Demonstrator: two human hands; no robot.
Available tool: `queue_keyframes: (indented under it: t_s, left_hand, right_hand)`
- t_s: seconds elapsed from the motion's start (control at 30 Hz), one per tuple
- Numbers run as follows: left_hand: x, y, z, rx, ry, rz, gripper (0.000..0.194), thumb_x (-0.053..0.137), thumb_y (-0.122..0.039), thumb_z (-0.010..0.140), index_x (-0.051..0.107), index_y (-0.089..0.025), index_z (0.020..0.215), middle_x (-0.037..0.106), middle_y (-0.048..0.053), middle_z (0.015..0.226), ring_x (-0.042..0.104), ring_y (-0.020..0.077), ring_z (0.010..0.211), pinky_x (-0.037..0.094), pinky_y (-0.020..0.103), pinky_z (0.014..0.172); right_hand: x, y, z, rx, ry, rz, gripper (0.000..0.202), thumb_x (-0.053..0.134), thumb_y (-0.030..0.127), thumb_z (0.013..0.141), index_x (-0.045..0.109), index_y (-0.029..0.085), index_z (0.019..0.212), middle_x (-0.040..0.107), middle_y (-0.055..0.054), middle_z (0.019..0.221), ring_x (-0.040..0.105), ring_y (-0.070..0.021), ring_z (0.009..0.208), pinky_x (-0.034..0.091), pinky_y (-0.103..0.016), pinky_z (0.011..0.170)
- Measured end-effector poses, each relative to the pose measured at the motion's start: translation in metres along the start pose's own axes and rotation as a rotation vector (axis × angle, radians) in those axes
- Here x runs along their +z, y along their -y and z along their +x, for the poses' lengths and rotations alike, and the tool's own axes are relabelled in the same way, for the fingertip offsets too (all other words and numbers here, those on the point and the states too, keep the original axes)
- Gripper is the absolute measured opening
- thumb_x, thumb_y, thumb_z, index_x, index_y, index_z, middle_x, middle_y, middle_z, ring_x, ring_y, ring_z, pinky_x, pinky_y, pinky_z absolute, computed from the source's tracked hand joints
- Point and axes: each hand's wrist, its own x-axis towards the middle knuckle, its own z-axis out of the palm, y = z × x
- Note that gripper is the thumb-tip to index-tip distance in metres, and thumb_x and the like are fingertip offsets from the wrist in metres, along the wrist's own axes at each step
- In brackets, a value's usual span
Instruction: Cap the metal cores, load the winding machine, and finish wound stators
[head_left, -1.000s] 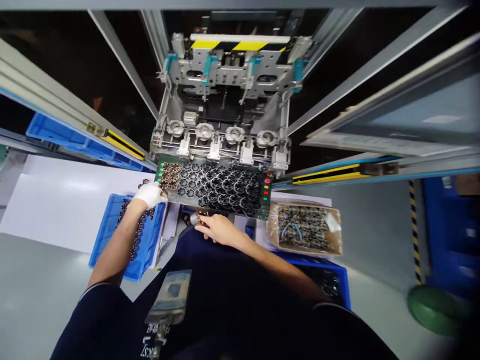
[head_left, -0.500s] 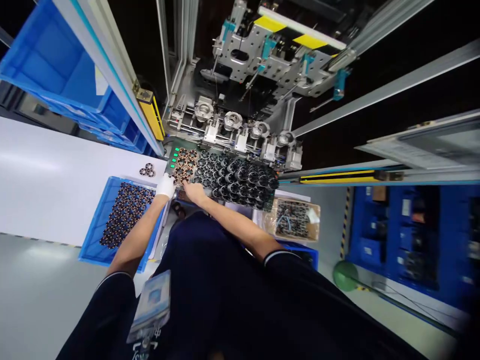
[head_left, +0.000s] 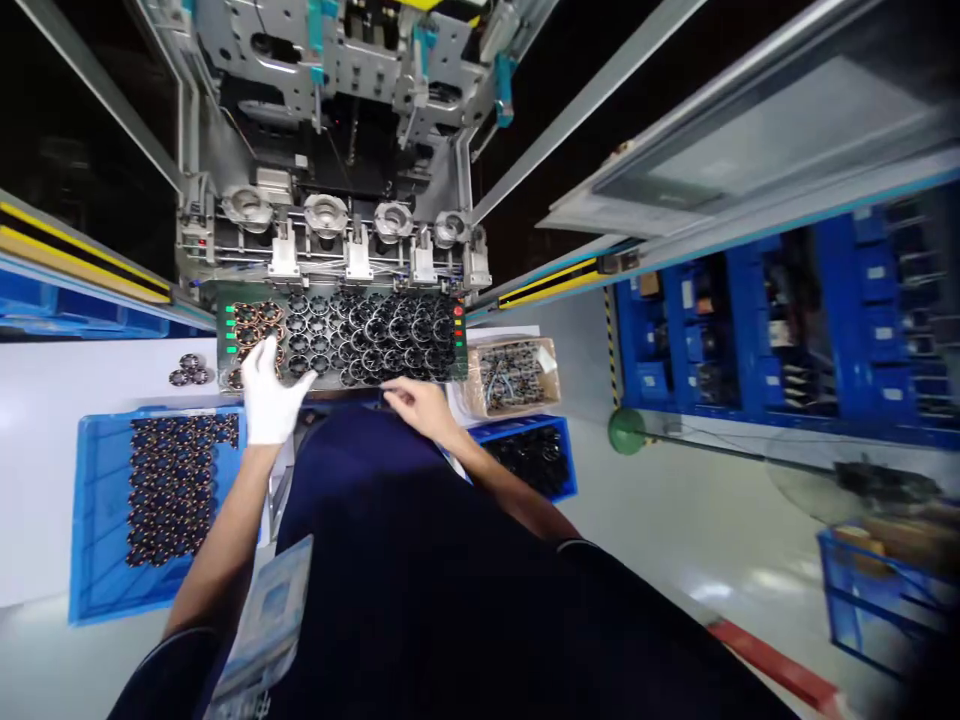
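Note:
My left hand (head_left: 274, 395), in a white glove, is open over the left end of a dark work panel (head_left: 322, 380). Its thumb is spread from the fingers, and the fingertips are at the copper-wound ring cores (head_left: 255, 322). My right hand (head_left: 420, 405) is bare and at the panel's front edge, its fingers loosely bent and slightly apart with nothing visible in them. Between and beyond the hands, black ring cores (head_left: 375, 330) without copper cover most of the panel, stacked higher toward the right.
Behind the panel stands a winding machine with several round metal holders (head_left: 326, 214). At left, a blue tray (head_left: 101, 500) holds copper-wound cores, near a few loose ring cores (head_left: 191, 370). A cardboard box (head_left: 472, 385) and a blue bin (head_left: 566, 470) stand at right.
The view has swung right and closer to the machine. My left hand has moved onto the panel and spread its thumb; my right hand has moved right, away from the copper-wound cores.

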Motion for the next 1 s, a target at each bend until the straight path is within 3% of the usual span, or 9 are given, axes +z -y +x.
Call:
queue_keyframes:
  t_s: [0.17, 0.23, 0.33, 0.5, 0.6, 0.67, 0.8, 0.87, 1.0]
  left_hand:
    - [0.059, -0.094, 0.058, 0.205, 0.254, 0.045, 0.096, 0.093, -0.045, 0.101, 0.052, -0.024, 0.186, 0.06, 0.019, 0.183, 0.06, 0.0414, 0.17, 0.054, 0.054, 0.143]
    - [0.075, -0.116, 0.071, 0.226, 0.339, 0.14, 0.093, 0.091, -0.039, 0.101, 0.055, -0.024, 0.185, 0.064, 0.018, 0.18, 0.067, 0.0429, 0.163, 0.06, 0.054, 0.137]
    - [0.085, -0.126, 0.071, 0.19, 0.369, 0.215, 0.09, 0.09, -0.035, 0.101, 0.057, -0.023, 0.183, 0.066, 0.019, 0.177, 0.073, 0.0442, 0.156, 0.064, 0.055, 0.132]
    - [0.069, -0.097, 0.039, 0.1, 0.268, 0.171, 0.089, 0.089, -0.042, 0.105, 0.053, -0.022, 0.184, 0.063, 0.02, 0.18, 0.064, 0.0396, 0.166, 0.057, 0.053, 0.14]
    - [0.05, -0.063, 0.016, -0.128, 0.231, 0.28, 0.074, 0.085, -0.042, 0.108, 0.063, -0.022, 0.176, 0.071, 0.02, 0.168, 0.067, 0.04, 0.159, 0.058, 0.054, 0.137]
    - [0.037, -0.041, 0.004, -0.248, 0.231, 0.372, 0.058, 0.081, -0.039, 0.108, 0.075, -0.018, 0.162, 0.075, 0.025, 0.156, 0.07, 0.0462, 0.15, 0.06, 0.062, 0.131]
    - [0.025, -0.008, -0.01, -0.236, 0.272, 0.43, 0.047, 0.08, -0.033, 0.105, 0.086, -0.015, 0.148, 0.062, 0.03, 0.175, 0.059, 0.0574, 0.16, 0.049, 0.077, 0.134]
    - [0.027, 0.002, -0.009, -0.18, 0.31, 0.422, 0.046, 0.078, -0.028, 0.104, 0.086, -0.019, 0.149, 0.052, 0.025, 0.188, 0.047, 0.0563, 0.171, 0.038, 0.078, 0.141]
    - [0.036, 0.02, 0.001, -0.105, 0.39, 0.372, 0.038, 0.07, -0.023, 0.105, 0.089, -0.02, 0.138, 0.051, 0.018, 0.192, 0.034, 0.0504, 0.183, 0.025, 0.076, 0.15]
  right_hand:
    - [-0.051, -0.033, 0.052, -0.092, -0.254, -0.003, 0.043, 0.076, 0.034, 0.114, 0.08, 0.023, 0.155, 0.077, -0.018, 0.16, 0.064, -0.0382, 0.152, 0.052, -0.059, 0.133]
    - [-0.06, -0.038, 0.078, -0.159, -0.267, -0.082, 0.052, 0.083, 0.027, 0.107, 0.078, 0.022, 0.159, 0.074, -0.019, 0.162, 0.061, -0.041, 0.153, 0.05, -0.064, 0.133]
    - [-0.064, -0.04, 0.1, -0.216, -0.229, -0.182, 0.051, 0.085, 0.024, 0.105, 0.079, 0.021, 0.156, 0.078, -0.019, 0.152, 0.063, -0.0412, 0.146, 0.048, -0.065, 0.133]
    - [-0.059, -0.035, 0.081, -0.257, -0.268, -0.145, 0.046, 0.079, 0.026, 0.112, 0.078, 0.019, 0.157, 0.077, -0.019, 0.157, 0.064, -0.0397, 0.146, 0.049, -0.06, 0.131]
    - [-0.041, -0.015, 0.063, -0.343, -0.089, -0.157, 0.034, 0.061, 0.032, 0.124, 0.082, 0.02, 0.148, 0.084, -0.015, 0.138, 0.071, -0.0327, 0.13, 0.054, -0.05, 0.118]
    - [-0.018, 0.005, 0.061, -0.413, 0.077, -0.184, 0.028, 0.063, 0.035, 0.124, 0.086, 0.021, 0.132, 0.087, -0.012, 0.122, 0.074, -0.0293, 0.118, 0.056, -0.044, 0.11]
    - [0.043, 0.049, 0.089, -0.429, 0.22, -0.267, 0.02, 0.072, 0.025, 0.115, 0.086, 0.014, 0.124, 0.085, -0.019, 0.132, 0.072, -0.0351, 0.128, 0.056, -0.047, 0.116]
    - [0.072, 0.064, 0.112, -0.38, 0.246, -0.321, 0.029, 0.061, 0.014, 0.115, 0.085, 0.009, 0.131, 0.082, -0.025, 0.141, 0.07, -0.0389, 0.136, 0.055, -0.052, 0.121]
    - [0.11, 0.072, 0.15, -0.295, 0.279, -0.431, 0.045, 0.048, 0.006, 0.114, 0.085, 0.005, 0.139, 0.081, -0.03, 0.146, 0.068, -0.0425, 0.142, 0.052, -0.058, 0.126]
